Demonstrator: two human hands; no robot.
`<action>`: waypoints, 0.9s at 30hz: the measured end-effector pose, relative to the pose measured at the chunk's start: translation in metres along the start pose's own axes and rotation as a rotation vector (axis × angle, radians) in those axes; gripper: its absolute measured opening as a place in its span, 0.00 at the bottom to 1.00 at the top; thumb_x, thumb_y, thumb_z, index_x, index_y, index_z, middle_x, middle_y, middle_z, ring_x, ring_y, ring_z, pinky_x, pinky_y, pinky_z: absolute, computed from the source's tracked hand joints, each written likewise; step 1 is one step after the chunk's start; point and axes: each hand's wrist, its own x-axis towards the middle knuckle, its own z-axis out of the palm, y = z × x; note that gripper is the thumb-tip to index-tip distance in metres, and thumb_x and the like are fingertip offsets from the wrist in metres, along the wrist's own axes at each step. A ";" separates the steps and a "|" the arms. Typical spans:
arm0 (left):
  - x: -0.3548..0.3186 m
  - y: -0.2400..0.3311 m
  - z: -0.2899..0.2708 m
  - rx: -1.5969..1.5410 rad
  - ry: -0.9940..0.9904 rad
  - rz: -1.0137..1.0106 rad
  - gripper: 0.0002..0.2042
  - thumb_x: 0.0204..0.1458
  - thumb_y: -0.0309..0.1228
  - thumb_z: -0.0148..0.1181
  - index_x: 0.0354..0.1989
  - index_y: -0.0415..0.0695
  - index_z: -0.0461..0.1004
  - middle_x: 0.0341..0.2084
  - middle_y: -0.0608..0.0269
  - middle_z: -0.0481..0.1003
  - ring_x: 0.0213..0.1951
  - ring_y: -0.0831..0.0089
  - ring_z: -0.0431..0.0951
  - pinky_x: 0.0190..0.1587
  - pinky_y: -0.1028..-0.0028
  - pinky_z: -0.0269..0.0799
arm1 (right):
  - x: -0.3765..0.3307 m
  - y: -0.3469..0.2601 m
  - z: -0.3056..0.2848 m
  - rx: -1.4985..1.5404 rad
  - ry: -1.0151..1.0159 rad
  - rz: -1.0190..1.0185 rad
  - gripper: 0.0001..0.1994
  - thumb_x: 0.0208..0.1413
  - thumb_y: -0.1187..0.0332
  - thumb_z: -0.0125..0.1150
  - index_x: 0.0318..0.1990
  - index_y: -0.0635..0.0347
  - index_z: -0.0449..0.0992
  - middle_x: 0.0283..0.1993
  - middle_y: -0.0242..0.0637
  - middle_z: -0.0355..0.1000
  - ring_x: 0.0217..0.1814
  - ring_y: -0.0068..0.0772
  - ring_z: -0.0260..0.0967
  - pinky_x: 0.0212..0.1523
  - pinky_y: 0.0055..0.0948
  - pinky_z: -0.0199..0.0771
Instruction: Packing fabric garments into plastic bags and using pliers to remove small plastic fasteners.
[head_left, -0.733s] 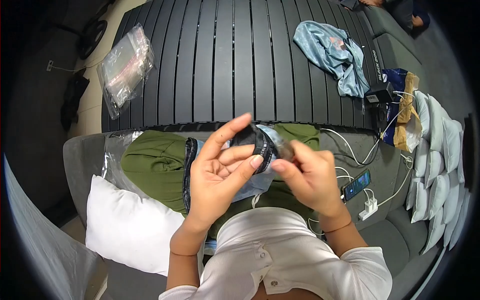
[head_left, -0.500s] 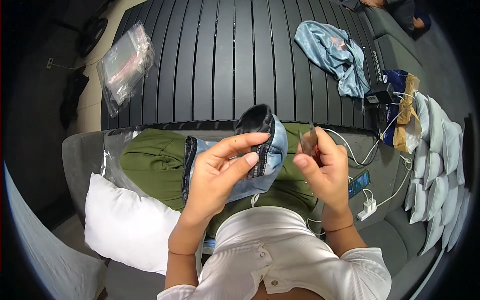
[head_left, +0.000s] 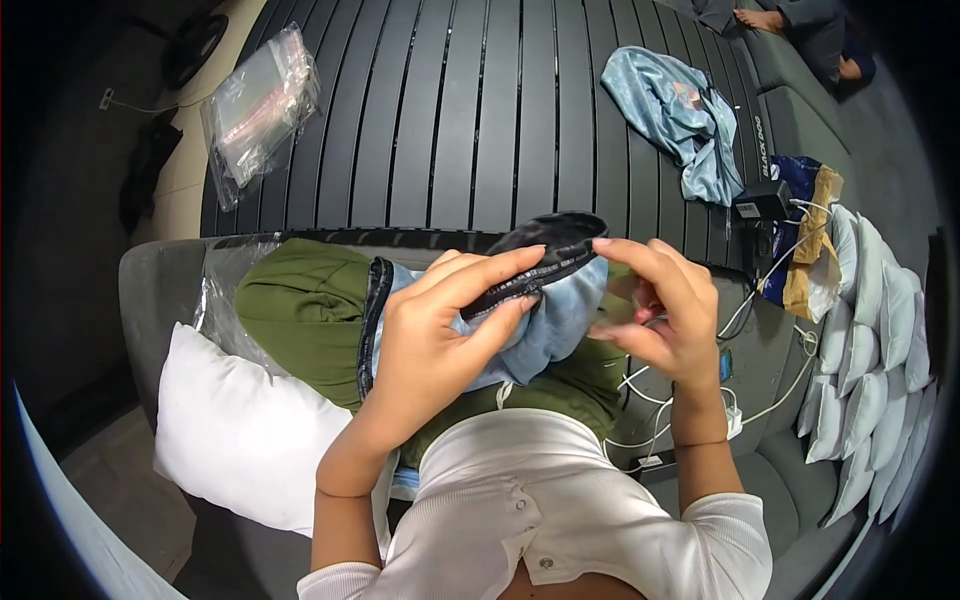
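Observation:
A light blue cloth piece (head_left: 565,325) with a black trimmed edge (head_left: 545,270) lies over my lap, across my green trousers (head_left: 300,300). My left hand (head_left: 430,325) pinches the black edge between thumb and fingers, and the band arches up in a loop. At the right end of that loop, my right hand (head_left: 680,305) has its index fingertip against the black edge. Small thread snips (head_left: 646,303) with a reddish part sit within my right hand; their blades are blurred and mostly hidden by the fingers.
A black slatted table (head_left: 440,120) stands ahead, bearing clear plastic bags (head_left: 260,110) and a blue garment (head_left: 665,110). A white pillow (head_left: 245,430) is at my left. White cables (head_left: 790,375), a charger (head_left: 734,420) and pale stacked cushions (head_left: 860,330) are right. Another person's foot (head_left: 760,20) shows far right.
My right hand has moved up and inward, from apart to touching the black edge. The edge has turned and stretched rightward, and the snips now show less.

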 end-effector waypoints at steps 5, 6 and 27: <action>0.002 0.002 0.005 0.293 -0.003 0.204 0.14 0.40 0.18 0.58 0.38 0.38 0.76 0.28 0.58 0.77 0.30 0.71 0.73 0.34 0.76 0.68 | 0.006 0.010 0.019 0.282 0.077 -0.031 0.23 0.34 0.58 0.72 0.39 0.60 0.76 0.21 0.28 0.59 0.20 0.18 0.53 0.18 0.18 0.48; 0.002 -0.002 0.005 0.315 0.001 0.255 0.12 0.41 0.19 0.59 0.37 0.37 0.76 0.28 0.58 0.77 0.29 0.70 0.73 0.34 0.76 0.68 | 0.007 0.001 0.020 0.379 0.071 0.057 0.18 0.36 0.62 0.72 0.35 0.60 0.76 0.24 0.29 0.62 0.21 0.18 0.54 0.19 0.16 0.50; 0.001 0.002 0.002 -0.317 -0.065 -0.340 0.05 0.43 0.19 0.62 0.29 0.34 0.76 0.26 0.63 0.75 0.29 0.82 0.72 0.33 0.83 0.68 | -0.010 0.001 0.030 0.923 -0.060 0.493 0.10 0.52 0.66 0.57 0.28 0.63 0.67 0.29 0.33 0.63 0.27 0.18 0.57 0.28 0.14 0.55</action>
